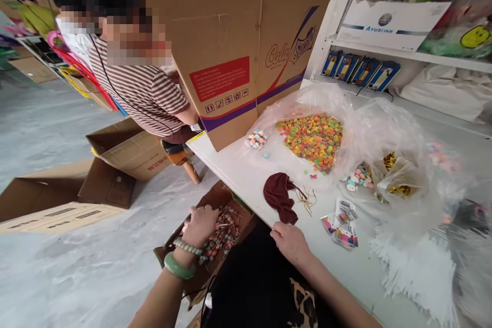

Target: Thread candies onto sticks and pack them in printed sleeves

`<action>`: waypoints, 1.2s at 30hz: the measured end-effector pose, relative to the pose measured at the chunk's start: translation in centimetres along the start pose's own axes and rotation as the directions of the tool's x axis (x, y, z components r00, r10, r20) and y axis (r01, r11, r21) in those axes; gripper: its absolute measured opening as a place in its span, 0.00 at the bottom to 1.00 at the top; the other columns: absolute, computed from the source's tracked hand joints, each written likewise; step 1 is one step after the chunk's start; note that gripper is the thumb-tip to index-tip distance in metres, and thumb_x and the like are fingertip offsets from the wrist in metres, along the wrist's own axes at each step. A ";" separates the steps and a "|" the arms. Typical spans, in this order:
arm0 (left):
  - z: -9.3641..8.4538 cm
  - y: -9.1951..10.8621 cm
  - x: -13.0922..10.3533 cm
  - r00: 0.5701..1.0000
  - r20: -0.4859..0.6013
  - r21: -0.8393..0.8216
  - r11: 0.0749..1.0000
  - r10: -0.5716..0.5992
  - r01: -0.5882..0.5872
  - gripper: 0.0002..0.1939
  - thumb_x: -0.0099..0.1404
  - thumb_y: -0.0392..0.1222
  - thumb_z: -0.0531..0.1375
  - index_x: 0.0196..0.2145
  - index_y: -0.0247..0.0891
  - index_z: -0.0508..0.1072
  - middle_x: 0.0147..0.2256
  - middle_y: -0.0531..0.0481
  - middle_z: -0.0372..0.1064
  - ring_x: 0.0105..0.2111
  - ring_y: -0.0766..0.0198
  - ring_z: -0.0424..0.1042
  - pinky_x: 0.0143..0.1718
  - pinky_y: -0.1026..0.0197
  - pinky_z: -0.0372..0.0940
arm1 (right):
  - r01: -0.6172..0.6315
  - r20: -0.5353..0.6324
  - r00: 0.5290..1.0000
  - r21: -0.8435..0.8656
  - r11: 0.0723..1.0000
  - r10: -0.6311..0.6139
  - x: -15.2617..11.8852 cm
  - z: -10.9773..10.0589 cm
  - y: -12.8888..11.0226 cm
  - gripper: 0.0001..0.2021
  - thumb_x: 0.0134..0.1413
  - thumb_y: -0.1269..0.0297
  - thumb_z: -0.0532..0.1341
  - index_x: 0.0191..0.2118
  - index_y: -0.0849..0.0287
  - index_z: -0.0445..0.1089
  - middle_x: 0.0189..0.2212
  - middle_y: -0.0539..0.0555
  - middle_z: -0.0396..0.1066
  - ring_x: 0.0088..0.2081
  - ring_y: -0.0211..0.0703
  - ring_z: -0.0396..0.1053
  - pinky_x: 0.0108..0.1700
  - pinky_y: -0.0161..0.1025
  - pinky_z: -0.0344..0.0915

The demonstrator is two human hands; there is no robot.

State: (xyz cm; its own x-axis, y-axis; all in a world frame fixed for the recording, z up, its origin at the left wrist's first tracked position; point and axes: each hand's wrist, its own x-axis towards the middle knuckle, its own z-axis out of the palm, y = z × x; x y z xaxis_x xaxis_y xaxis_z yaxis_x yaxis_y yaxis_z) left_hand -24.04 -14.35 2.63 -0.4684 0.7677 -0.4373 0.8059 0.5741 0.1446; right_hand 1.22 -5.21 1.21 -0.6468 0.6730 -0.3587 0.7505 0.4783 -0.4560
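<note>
My left hand (200, 226), with a bead bracelet and a green bangle at its wrist, is over an open cardboard box (172, 246) of small beaded pieces (226, 236). Its fingers are bent over the pieces; whether they hold one is too small to tell. On the white table's (238, 174) near edge rests my right hand (290, 242), its fingers curled together; what they hold, if anything, is hidden. Beyond it lie a dark red cloth (281, 197), thin gold ties (307, 202) and small packets with coloured pieces (342, 225).
A plastic bag of colourful beads (315, 138) lies beside a tall carton (230, 36). Bags of beads and gold ties (400, 189) and white strips (418, 271) are at the right. A person (142, 92) sits beyond the carton. Open boxes (126, 148) stand on the floor.
</note>
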 end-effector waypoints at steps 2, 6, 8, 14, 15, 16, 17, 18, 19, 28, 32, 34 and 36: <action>-0.4 0.7 2.2 0.997 -0.036 0.010 0.997 0.072 -0.072 0.10 0.57 0.41 0.62 0.38 0.42 0.76 0.38 0.43 0.74 0.43 0.50 0.72 0.45 0.52 0.61 | -0.056 0.014 0.998 0.191 0.980 0.054 0.1 -0.6 1.4 0.11 0.59 0.65 0.53 0.27 0.56 0.67 0.25 0.49 0.75 0.31 0.40 0.71 0.35 0.35 0.57; -2.8 6.2 8.3 0.952 -0.283 -0.069 0.988 0.113 -0.138 0.15 0.69 0.46 0.50 0.41 0.41 0.75 0.44 0.43 0.71 0.43 0.56 0.73 0.44 0.57 0.63 | -0.105 0.008 0.994 0.377 0.920 0.110 -0.1 -0.7 3.0 0.11 0.56 0.64 0.52 0.24 0.55 0.65 0.21 0.46 0.72 0.28 0.38 0.68 0.35 0.34 0.57; -4.1 9.1 11.6 0.933 -0.350 -0.117 0.985 0.081 -0.130 0.17 0.71 0.45 0.48 0.40 0.39 0.75 0.46 0.42 0.70 0.42 0.57 0.73 0.43 0.57 0.63 | -0.118 0.016 0.992 0.408 0.905 0.122 -0.4 -0.3 3.3 0.11 0.55 0.64 0.52 0.24 0.55 0.65 0.20 0.46 0.72 0.27 0.38 0.68 0.34 0.34 0.56; -5.3 13.4 18.3 0.929 -0.371 -0.156 0.987 -0.011 -0.050 0.16 0.68 0.39 0.50 0.43 0.30 0.75 0.47 0.32 0.70 0.45 0.50 0.73 0.45 0.51 0.62 | -0.173 0.049 0.984 0.447 0.878 0.169 -1.3 0.7 4.4 0.10 0.54 0.64 0.52 0.24 0.55 0.65 0.19 0.46 0.72 0.25 0.39 0.67 0.33 0.34 0.57; -5.1 13.6 18.8 0.928 -0.372 -0.167 0.985 -0.032 -0.033 0.15 0.68 0.38 0.51 0.44 0.30 0.75 0.47 0.32 0.70 0.45 0.49 0.73 0.46 0.50 0.62 | -0.177 0.053 0.984 0.465 0.867 0.172 -1.3 0.8 4.7 0.10 0.53 0.64 0.52 0.24 0.55 0.65 0.19 0.46 0.72 0.25 0.39 0.67 0.33 0.34 0.57; -5.0 13.7 19.3 0.926 -0.374 -0.180 0.984 -0.054 -0.015 0.15 0.67 0.37 0.51 0.45 0.30 0.74 0.48 0.32 0.70 0.46 0.49 0.73 0.47 0.50 0.62 | -0.179 0.057 0.983 0.484 0.857 0.174 -1.2 0.8 4.9 0.09 0.53 0.64 0.52 0.25 0.55 0.65 0.19 0.46 0.72 0.25 0.39 0.67 0.32 0.34 0.57; -4.9 13.8 19.6 0.924 -0.375 -0.194 0.981 -0.076 0.002 0.16 0.67 0.36 0.51 0.46 0.31 0.73 0.48 0.32 0.70 0.46 0.50 0.73 0.47 0.51 0.62 | -0.180 0.061 0.983 0.503 0.845 0.173 -1.2 0.9 5.1 0.09 0.53 0.64 0.52 0.25 0.55 0.65 0.19 0.46 0.72 0.24 0.38 0.67 0.32 0.34 0.57; -4.9 13.8 19.8 0.923 -0.371 -0.211 0.977 -0.101 0.022 0.16 0.66 0.35 0.51 0.47 0.32 0.73 0.49 0.33 0.70 0.46 0.50 0.73 0.46 0.52 0.62 | -0.182 0.066 0.983 0.522 0.834 0.173 -1.1 1.0 5.3 0.09 0.52 0.64 0.52 0.24 0.55 0.65 0.18 0.46 0.72 0.24 0.38 0.66 0.31 0.34 0.57; -4.9 13.8 20.0 0.923 -0.363 -0.228 0.973 -0.126 0.043 0.16 0.66 0.34 0.50 0.48 0.33 0.73 0.48 0.33 0.71 0.46 0.51 0.73 0.45 0.53 0.62 | -0.184 0.071 0.982 0.540 0.821 0.174 -1.0 1.0 5.4 0.09 0.52 0.64 0.52 0.24 0.55 0.65 0.18 0.46 0.72 0.23 0.38 0.66 0.31 0.34 0.57; -4.3 12.7 18.9 0.931 -0.319 -0.287 0.954 -0.178 0.084 0.16 0.66 0.40 0.52 0.48 0.36 0.71 0.49 0.34 0.71 0.48 0.51 0.72 0.42 0.55 0.62 | -0.270 0.135 0.962 0.618 0.738 0.239 0.5 1.3 6.0 0.08 0.50 0.62 0.52 0.25 0.55 0.65 0.18 0.46 0.70 0.22 0.38 0.66 0.30 0.34 0.60; -4.5 12.7 19.2 0.946 -0.294 -0.270 0.961 -0.138 0.056 0.15 0.65 0.34 0.52 0.46 0.36 0.72 0.46 0.36 0.72 0.46 0.53 0.73 0.43 0.55 0.61 | -0.260 0.120 0.964 0.609 0.749 0.237 0.8 1.4 5.9 0.08 0.50 0.63 0.52 0.24 0.55 0.64 0.16 0.46 0.69 0.20 0.37 0.65 0.28 0.33 0.60; -5.0 12.8 19.4 0.949 -0.290 -0.257 0.965 -0.127 0.051 0.15 0.66 0.33 0.51 0.45 0.34 0.73 0.43 0.35 0.73 0.45 0.52 0.73 0.42 0.55 0.61 | -0.241 0.107 0.968 0.628 0.739 0.225 0.7 1.5 5.9 0.08 0.50 0.63 0.52 0.24 0.55 0.63 0.16 0.45 0.69 0.19 0.36 0.64 0.28 0.33 0.60; -5.3 12.7 19.2 0.947 -0.296 -0.243 0.969 -0.127 0.054 0.14 0.67 0.33 0.50 0.45 0.33 0.73 0.41 0.34 0.73 0.44 0.51 0.73 0.42 0.54 0.62 | -0.230 0.100 0.970 0.654 0.720 0.220 0.6 1.6 6.0 0.08 0.49 0.63 0.52 0.23 0.55 0.63 0.16 0.45 0.69 0.19 0.36 0.64 0.27 0.32 0.60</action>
State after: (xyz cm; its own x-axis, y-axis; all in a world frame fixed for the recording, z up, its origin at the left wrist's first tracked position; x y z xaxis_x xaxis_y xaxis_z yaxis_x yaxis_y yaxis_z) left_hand -24.73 9.12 0.79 -0.6528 0.7383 -0.1698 0.6674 0.6665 0.3323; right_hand 5.09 -2.81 -3.02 -0.4761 0.7022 -0.5294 0.6009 -0.1798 -0.7788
